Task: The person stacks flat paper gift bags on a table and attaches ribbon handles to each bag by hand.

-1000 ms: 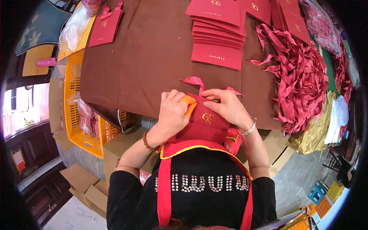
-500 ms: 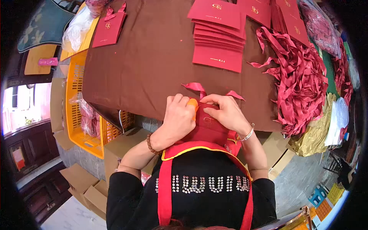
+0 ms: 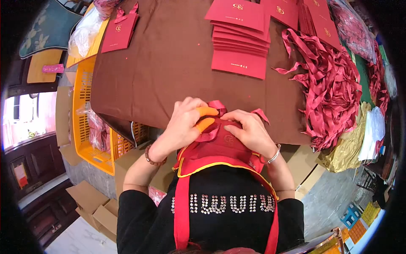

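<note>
A red paper gift bag [image 3: 230, 142] with a gold emblem lies at the table's near edge, against my red apron. My left hand [image 3: 184, 120], with orange finger covers on thumb and forefinger, closes on a red ribbon [image 3: 216, 105] at the bag's top edge. Part of the ribbon loops below the thumb. My right hand [image 3: 250, 130] pinches the top edge of the bag, thumb on its front. Another ribbon end [image 3: 261, 114] sticks out beyond the right fingers. The exact spot where the fingertips meet the ribbon is partly hidden.
A stack of flat red bags [image 3: 239, 63] lies ahead on the brown tablecloth [image 3: 165, 63]. Right of it is a heap of red ribbons [image 3: 325, 91]. A bag with ribbon handles [image 3: 119, 31] lies far left. An orange crate [image 3: 80, 135] stands beside the table.
My left hand has turned, its thumb and forefinger now showing apart at the bag's top. The ribbon on that side has been drawn in and loops down the bag's front. My right hand stays nearly in place.
</note>
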`<state>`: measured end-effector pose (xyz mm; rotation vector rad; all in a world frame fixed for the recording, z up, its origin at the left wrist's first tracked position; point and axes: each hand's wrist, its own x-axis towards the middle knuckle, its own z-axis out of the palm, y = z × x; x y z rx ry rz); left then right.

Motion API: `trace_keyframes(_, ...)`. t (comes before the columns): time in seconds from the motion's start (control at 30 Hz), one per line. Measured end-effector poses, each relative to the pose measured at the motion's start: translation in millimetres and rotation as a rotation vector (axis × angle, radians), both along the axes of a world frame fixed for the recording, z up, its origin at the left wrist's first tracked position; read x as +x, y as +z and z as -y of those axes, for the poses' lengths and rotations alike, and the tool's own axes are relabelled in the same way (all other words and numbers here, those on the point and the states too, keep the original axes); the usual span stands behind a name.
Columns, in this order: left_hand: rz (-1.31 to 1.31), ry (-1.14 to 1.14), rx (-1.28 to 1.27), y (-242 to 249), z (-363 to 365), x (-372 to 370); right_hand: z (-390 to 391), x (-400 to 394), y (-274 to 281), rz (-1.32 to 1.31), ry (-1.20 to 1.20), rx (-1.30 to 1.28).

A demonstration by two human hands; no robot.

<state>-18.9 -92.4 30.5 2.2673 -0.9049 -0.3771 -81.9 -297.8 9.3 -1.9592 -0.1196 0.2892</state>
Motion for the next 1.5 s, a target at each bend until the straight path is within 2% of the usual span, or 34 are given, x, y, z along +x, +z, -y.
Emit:
trace_keyframes(0.07, -0.083, -0.115, 0.018, 2, -2, 7, 0, -1, 3, 0.025, 0.010, 0.003)
trace_keyframes(0.17, -0.060, -0.144, 0.048, 3, 1, 8, -1, -2, 6, -0.058, -0.021, 0.043)
trace_keyframes(0.4, -0.051, -0.130, 0.038, -12, 2, 6, 2, -3, 10, -0.115, -0.012, 0.110)
trace_keyframes(0.5, 0.025, -0.140, -0.010, -13, 3, 5, 0, -5, 10, -0.042, 0.025, 0.048)
trace_keyframes(0.6, -0.100, -0.099, -0.026, -11, 2, 6, -2, -7, 14, 0.020, 0.013, 0.004)
trace_keyframes(0.67, -0.320, -0.080, -0.126, -25, -7, 14, -4, -11, 14, 0.158, 0.005, -0.095)
trace_keyframes(0.7, -0.349, -0.130, -0.015, -16, -5, 18, -6, -13, 14, 0.157, 0.007, -0.095)
trace_keyframes(0.73, -0.351, -0.127, -0.015, -13, -3, 21, -7, -14, 14, 0.191, -0.002, -0.087)
trace_keyframes(0.8, -0.345, -0.307, 0.120, -10, -1, 32, -11, -15, 15, 0.228, -0.007, -0.082)
trace_keyframes(0.87, -0.443, -0.351, 0.148, 1, 7, 45, -13, -17, 17, 0.303, 0.022, -0.134)
trace_keyframes(0.93, -0.535, -0.481, 0.355, 6, 15, 55, -16, -18, 18, 0.340, 0.022, -0.157)
trace_keyframes(1.0, -0.483, -0.513, 0.355, 7, 16, 58, -18, -18, 19, 0.365, 0.029, -0.171)
trace_keyframes(1.1, -0.599, -0.607, 0.500, 18, 27, 64, -18, -17, 21, 0.360, 0.050, -0.148)
trace_keyframes(1.2, -0.589, -0.646, 0.495, 28, 36, 63, -18, -17, 21, 0.362, 0.059, -0.135)
trace_keyframes(1.33, -0.563, -0.580, 0.418, 8, 34, 56, -14, -16, 21, 0.354, 0.064, -0.108)
trace_keyframes(1.4, -0.648, -0.448, 0.270, -4, 31, 52, -11, -17, 21, 0.217, 0.061, -0.108)
trace_keyframes(1.43, -0.766, -0.380, 0.223, -5, 31, 50, -11, -17, 21, 0.217, 0.057, -0.107)
trace_keyframes(1.47, -0.767, -0.385, 0.225, -5, 32, 53, -10, -16, 22, 0.208, 0.081, -0.076)
trace_keyframes(1.5, -0.774, -0.272, 0.073, -7, 33, 55, -9, -16, 22, 0.197, 0.109, -0.046)
